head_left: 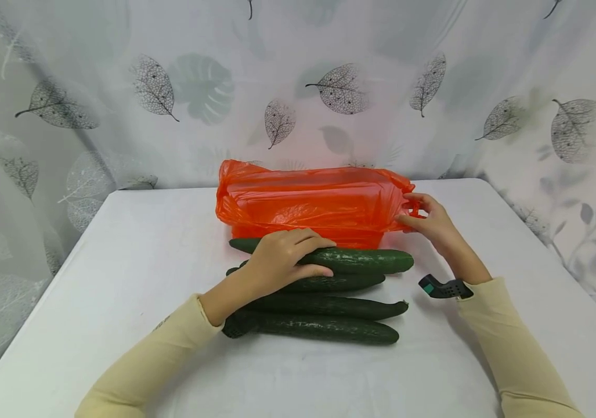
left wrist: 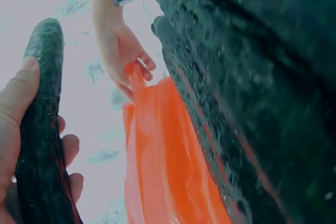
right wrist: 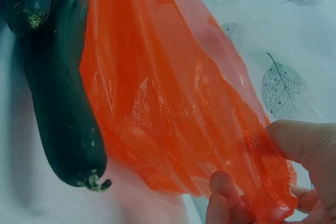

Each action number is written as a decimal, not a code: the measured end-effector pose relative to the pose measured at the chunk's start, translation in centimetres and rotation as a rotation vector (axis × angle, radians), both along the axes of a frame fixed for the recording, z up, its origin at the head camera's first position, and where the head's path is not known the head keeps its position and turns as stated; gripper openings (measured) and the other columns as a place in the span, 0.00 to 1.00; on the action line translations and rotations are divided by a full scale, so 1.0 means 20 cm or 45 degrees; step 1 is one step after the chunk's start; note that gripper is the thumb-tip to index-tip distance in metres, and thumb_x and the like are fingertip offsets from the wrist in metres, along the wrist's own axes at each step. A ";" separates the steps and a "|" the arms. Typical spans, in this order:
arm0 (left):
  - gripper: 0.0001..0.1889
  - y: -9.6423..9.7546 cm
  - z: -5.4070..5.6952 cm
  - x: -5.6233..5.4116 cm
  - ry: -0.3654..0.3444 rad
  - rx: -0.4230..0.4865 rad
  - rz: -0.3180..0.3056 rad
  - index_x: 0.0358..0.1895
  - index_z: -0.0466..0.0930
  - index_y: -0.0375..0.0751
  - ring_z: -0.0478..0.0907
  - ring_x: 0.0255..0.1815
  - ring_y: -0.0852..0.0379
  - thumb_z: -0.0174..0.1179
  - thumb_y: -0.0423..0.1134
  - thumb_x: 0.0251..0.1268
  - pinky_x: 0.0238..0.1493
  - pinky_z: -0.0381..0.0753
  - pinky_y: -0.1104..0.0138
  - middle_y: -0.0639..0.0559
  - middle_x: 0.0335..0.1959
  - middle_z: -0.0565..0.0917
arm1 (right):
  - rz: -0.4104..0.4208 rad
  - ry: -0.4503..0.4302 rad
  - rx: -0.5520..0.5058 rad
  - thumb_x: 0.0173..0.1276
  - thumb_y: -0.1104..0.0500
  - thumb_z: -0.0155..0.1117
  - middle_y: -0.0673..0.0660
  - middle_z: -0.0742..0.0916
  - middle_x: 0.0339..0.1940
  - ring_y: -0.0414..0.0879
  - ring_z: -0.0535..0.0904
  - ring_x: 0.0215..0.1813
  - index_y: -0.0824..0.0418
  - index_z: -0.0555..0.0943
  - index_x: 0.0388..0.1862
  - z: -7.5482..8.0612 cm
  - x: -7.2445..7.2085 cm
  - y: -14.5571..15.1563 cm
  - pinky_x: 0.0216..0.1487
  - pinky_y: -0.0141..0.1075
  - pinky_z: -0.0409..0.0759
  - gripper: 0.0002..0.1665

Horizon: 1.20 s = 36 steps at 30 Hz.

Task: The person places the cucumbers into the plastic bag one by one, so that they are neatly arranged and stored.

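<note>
My left hand point(head_left: 279, 255) grips a long dark green cucumber point(head_left: 365, 261), the farthest of several lying side by side. In the left wrist view the thumb and fingers wrap around this cucumber point(left wrist: 44, 103). Behind it an orange-red plastic bag point(head_left: 308, 203) is spread sideways, its mouth facing me. At the bag's right end my right hand point(head_left: 428, 220) pinches the gathered plastic between thumb and fingers. The right wrist view has this bunched end of the bag point(right wrist: 273, 182) in the fingers, with a cucumber point(right wrist: 65, 108) lying to the left.
Nearer to me, three more cucumbers point(head_left: 329, 328) lie roughly parallel on the white table point(head_left: 136, 261). A curtain with a leaf pattern point(head_left: 339, 87) hangs behind the table and along its sides. A dark wrist device point(head_left: 444, 287) sits by the right sleeve.
</note>
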<state>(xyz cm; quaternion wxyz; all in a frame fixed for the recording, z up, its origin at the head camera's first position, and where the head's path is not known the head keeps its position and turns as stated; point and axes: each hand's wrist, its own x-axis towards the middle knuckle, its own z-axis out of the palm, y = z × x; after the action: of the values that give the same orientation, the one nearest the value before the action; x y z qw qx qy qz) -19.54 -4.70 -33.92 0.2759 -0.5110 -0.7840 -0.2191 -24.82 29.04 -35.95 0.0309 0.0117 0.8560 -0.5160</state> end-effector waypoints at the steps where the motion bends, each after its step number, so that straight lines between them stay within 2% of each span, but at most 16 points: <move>1: 0.24 0.00 0.00 -0.01 -0.011 0.018 -0.004 0.50 0.84 0.44 0.83 0.35 0.61 0.72 0.53 0.52 0.38 0.82 0.71 0.55 0.39 0.86 | 0.000 -0.002 0.001 0.71 0.55 0.62 0.70 0.64 0.71 0.56 0.70 0.59 0.66 0.54 0.76 0.00 0.00 0.00 0.44 0.28 0.82 0.42; 4: 0.24 0.00 0.02 -0.04 -0.038 0.053 -0.006 0.51 0.84 0.43 0.83 0.36 0.60 0.73 0.51 0.51 0.37 0.81 0.71 0.54 0.40 0.85 | -0.005 -0.010 -0.005 0.71 0.56 0.62 0.70 0.63 0.72 0.59 0.68 0.62 0.66 0.54 0.76 -0.01 0.00 0.00 0.44 0.28 0.81 0.42; 9: 0.24 0.02 0.04 -0.09 -0.029 0.057 0.017 0.51 0.84 0.43 0.83 0.36 0.59 0.72 0.51 0.51 0.33 0.79 0.70 0.54 0.40 0.85 | -0.014 -0.017 -0.002 0.71 0.55 0.62 0.70 0.63 0.72 0.62 0.63 0.67 0.65 0.55 0.76 -0.01 -0.01 0.00 0.40 0.22 0.78 0.42; 13: 0.24 0.03 0.04 -0.12 -0.010 0.068 0.016 0.50 0.84 0.42 0.83 0.36 0.58 0.72 0.51 0.53 0.32 0.79 0.71 0.52 0.40 0.85 | -0.013 -0.017 0.016 0.71 0.56 0.62 0.70 0.63 0.72 0.63 0.61 0.69 0.65 0.56 0.76 -0.01 -0.01 0.00 0.37 0.19 0.75 0.41; 17: 0.23 0.04 0.03 -0.15 0.007 0.078 0.033 0.49 0.84 0.42 0.83 0.36 0.58 0.73 0.49 0.51 0.32 0.80 0.70 0.52 0.40 0.85 | -0.005 -0.018 -0.011 0.71 0.59 0.61 0.71 0.62 0.73 0.64 0.60 0.70 0.65 0.55 0.76 -0.02 -0.02 0.00 0.37 0.20 0.76 0.40; 22: 0.23 0.06 0.04 -0.19 0.015 0.082 0.056 0.49 0.84 0.42 0.83 0.35 0.57 0.74 0.49 0.50 0.29 0.78 0.70 0.51 0.40 0.86 | 0.002 -0.031 -0.088 0.71 0.63 0.59 0.71 0.61 0.73 0.64 0.61 0.68 0.66 0.54 0.77 -0.03 -0.03 0.01 0.39 0.24 0.80 0.40; 27: 0.23 0.07 0.06 -0.24 -0.001 0.062 0.101 0.50 0.84 0.43 0.83 0.36 0.56 0.73 0.49 0.52 0.28 0.78 0.69 0.51 0.42 0.86 | 0.008 -0.017 -0.076 0.72 0.62 0.59 0.71 0.61 0.73 0.61 0.66 0.64 0.65 0.55 0.76 -0.03 -0.02 0.02 0.40 0.26 0.81 0.39; 31: 0.23 0.09 0.07 -0.28 -0.034 0.038 0.138 0.52 0.82 0.42 0.83 0.36 0.56 0.71 0.48 0.55 0.30 0.78 0.67 0.50 0.43 0.85 | -0.001 -0.008 -0.040 0.71 0.58 0.61 0.70 0.63 0.72 0.57 0.70 0.59 0.65 0.56 0.76 -0.01 -0.01 0.01 0.41 0.25 0.81 0.40; 36: 0.23 0.13 0.09 -0.32 -0.088 0.011 0.167 0.54 0.81 0.41 0.82 0.38 0.55 0.67 0.49 0.59 0.36 0.80 0.65 0.49 0.45 0.84 | -0.005 -0.015 -0.021 0.71 0.55 0.62 0.70 0.63 0.72 0.58 0.69 0.61 0.66 0.54 0.76 0.00 0.00 0.01 0.42 0.25 0.80 0.42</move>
<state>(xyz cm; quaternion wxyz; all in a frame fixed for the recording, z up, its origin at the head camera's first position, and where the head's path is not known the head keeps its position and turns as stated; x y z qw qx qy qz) -25.97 -2.17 -32.21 0.2646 -0.4494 -0.8239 -0.2216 -24.88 29.30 -36.00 0.0351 0.0162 0.8515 -0.5229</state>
